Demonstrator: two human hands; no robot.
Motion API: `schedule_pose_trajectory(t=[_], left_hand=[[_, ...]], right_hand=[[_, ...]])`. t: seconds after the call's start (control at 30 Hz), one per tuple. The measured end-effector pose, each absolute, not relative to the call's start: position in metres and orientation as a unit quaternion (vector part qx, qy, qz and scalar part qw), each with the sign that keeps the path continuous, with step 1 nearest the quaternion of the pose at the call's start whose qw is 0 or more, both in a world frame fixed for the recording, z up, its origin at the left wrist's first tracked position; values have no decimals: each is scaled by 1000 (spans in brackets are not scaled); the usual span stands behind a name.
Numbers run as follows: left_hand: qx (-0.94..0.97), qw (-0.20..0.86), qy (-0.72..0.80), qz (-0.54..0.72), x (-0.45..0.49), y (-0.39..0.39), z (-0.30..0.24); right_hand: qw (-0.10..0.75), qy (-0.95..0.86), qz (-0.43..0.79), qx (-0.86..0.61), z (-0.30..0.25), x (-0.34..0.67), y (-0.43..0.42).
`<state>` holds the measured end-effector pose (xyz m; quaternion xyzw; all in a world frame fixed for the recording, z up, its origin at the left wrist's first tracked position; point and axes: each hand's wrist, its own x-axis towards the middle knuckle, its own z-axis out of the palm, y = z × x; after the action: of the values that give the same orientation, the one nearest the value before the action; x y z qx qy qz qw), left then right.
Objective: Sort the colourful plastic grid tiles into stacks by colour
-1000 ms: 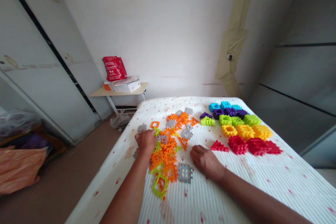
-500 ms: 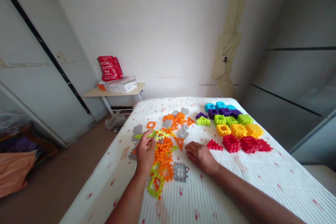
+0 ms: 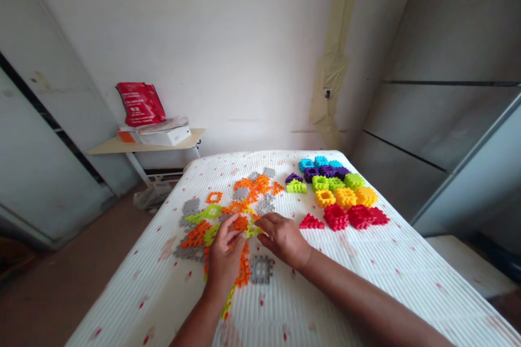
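Observation:
My left hand (image 3: pixel 224 252) stands over the loose pile of interlocking plastic pieces on the mattress, its fingers pinching at a lime-green lattice piece (image 3: pixel 252 231). My right hand (image 3: pixel 283 238) has come in from the right, and its fingertips meet that same piece. Orange pieces (image 3: pixel 244 271) lie under and around my hands, with more orange ones (image 3: pixel 254 187) farther up. Grey square pieces (image 3: pixel 189 252) lie to the left, and one grey square (image 3: pixel 261 269) lies just below my right hand. Sorted blocks in red (image 3: pixel 348 217), yellow (image 3: pixel 345 198), green (image 3: pixel 325 183), purple (image 3: pixel 311 174) and cyan (image 3: pixel 313 162) stand in grouped rows on the right.
The white mattress (image 3: pixel 329 287) has red flecks, and its left edge drops to a brown floor. Beyond its far end, a small side table (image 3: pixel 144 145) holds a white box (image 3: pixel 166 135) and a red bag (image 3: pixel 140 104). Walls and wardrobe panels surround the bed.
My right hand has moved left to join my left hand at the lime-green piece, which now sits between them. The view has turned to the right.

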<state>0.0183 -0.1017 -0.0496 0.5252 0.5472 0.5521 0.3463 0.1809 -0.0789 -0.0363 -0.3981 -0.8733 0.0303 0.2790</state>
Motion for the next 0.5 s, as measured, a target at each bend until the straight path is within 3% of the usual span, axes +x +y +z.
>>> schedule_pose_trajectory(t=[0.13, 0.33, 0.5], left_hand=[[532, 361, 541, 543, 20, -104, -51], [513, 412, 529, 535, 21, -104, -56], [517, 388, 532, 547, 20, -103, -54]], right_hand=[[270, -872, 28, -406, -32, 182, -80], [185, -908, -17, -375, -23, 186, -79], [235, -876, 44, -419, -4, 219, -45]])
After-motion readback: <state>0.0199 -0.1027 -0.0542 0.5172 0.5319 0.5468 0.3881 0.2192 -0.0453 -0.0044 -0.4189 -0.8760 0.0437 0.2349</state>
